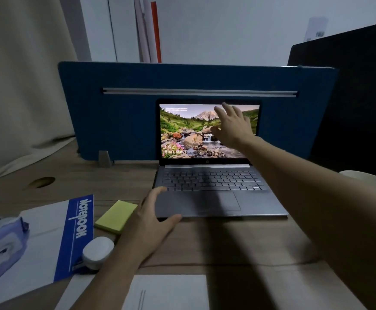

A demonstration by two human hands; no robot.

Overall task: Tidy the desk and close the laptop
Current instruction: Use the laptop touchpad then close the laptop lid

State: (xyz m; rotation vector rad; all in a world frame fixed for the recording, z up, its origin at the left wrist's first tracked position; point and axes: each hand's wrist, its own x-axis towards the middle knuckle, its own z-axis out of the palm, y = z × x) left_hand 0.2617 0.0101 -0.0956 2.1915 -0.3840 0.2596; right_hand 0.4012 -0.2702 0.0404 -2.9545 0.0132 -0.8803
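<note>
Open silver laptop (211,175) w/ lit screen sits mid wooden bench (119,175); right hand (233,125), grip open, near its lid top; left hand (153,217), grip open, fingers spread, at its front-left corner

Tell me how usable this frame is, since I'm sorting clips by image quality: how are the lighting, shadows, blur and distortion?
Head view: the room is dim, and the lit laptop screen is the brightest area; the right arm casts a broad shadow across the keyboard and desk; the right hand looks slightly motion-blurred; wide-angle distortion bows the blue divider; no strong glare.
</note>
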